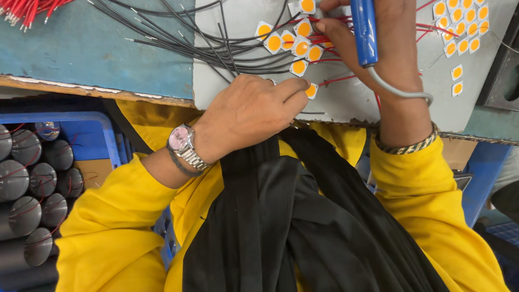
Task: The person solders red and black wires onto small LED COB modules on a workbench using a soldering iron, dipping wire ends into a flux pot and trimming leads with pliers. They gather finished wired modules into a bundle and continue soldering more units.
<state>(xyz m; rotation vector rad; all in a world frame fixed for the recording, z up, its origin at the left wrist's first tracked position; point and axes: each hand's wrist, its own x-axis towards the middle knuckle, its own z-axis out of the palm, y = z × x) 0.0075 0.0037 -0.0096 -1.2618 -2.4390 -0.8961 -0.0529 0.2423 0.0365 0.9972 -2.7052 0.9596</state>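
My left hand (254, 111), with a wristwatch on the wrist, rests on the bench edge and pinches a small square white chip with a round yellow centre (311, 91); a red wire runs from that chip. My right hand (378, 46) grips a blue-handled soldering iron (364, 32) pointing away from me, its grey cord looping over the wrist. The iron's tip is out of view. A cluster of the same yellow-centred chips (294, 43) with red wires lies just beyond my left fingers.
A bundle of black wires (178, 38) fans across the grey work plate (227, 92) and blue bench top (81, 48). More yellow chips (459, 27) lie at the right. Red wires (21, 11) sit top left. A blue crate (92, 140) with dark cylinders (27, 184) stands lower left.
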